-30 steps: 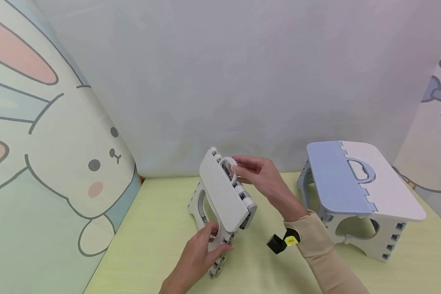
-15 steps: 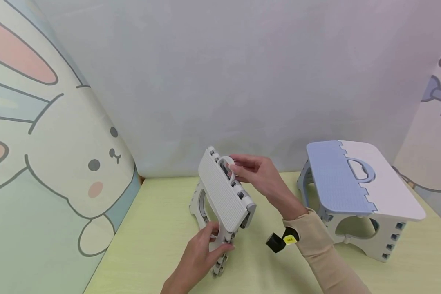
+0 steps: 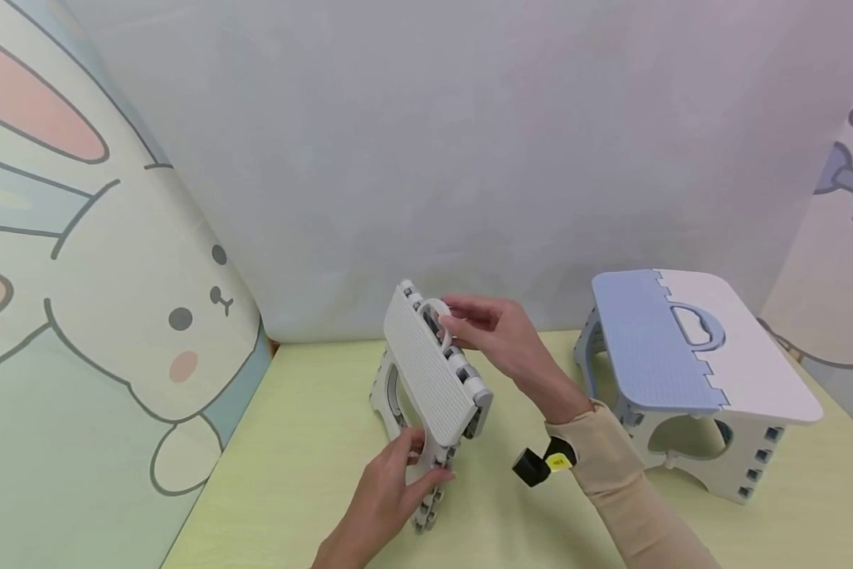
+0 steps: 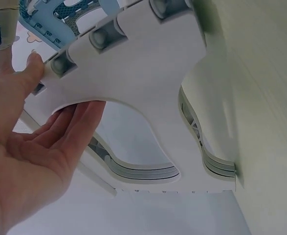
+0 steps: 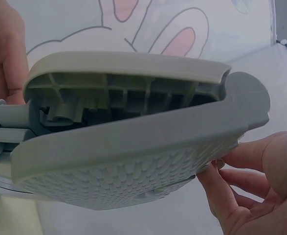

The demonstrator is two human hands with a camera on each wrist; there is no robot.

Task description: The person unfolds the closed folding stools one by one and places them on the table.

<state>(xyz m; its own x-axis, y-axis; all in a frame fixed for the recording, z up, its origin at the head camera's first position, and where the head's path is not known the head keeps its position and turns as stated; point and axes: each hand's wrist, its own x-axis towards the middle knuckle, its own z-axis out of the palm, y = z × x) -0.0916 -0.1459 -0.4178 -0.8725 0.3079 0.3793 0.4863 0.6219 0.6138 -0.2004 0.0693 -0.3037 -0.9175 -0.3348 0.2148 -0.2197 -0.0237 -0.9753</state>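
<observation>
A pale grey folding stool point(image 3: 429, 367) stands tilted and partly folded on the table, its top bent along the middle hinge. At the near leg panel point(image 4: 143, 63), my left hand point(image 3: 383, 490) grips the edge, fingers through the arched cutout and thumb on the outer side. My right hand point(image 3: 500, 336) pinches the stool's carry handle point(image 3: 436, 310) at the raised hinge line. From the right wrist view, the two top halves point(image 5: 123, 132) form a narrow wedge, ribbed inside, with a textured outer face. That hand's fingertips are partly hidden behind the stool.
To the right stands a larger unfolded folding stool point(image 3: 661, 348), half blue and half white, with its own handle. A pale wall point(image 3: 469, 158) closes off the back, and a rabbit-printed panel point(image 3: 134, 316) borders the left side of the yellow-green table point(image 3: 291, 442).
The grey stool's top has shifted slightly left, and its legs have drawn a little closer together. Both hands keep their hold; the right has moved slightly left with the handle.
</observation>
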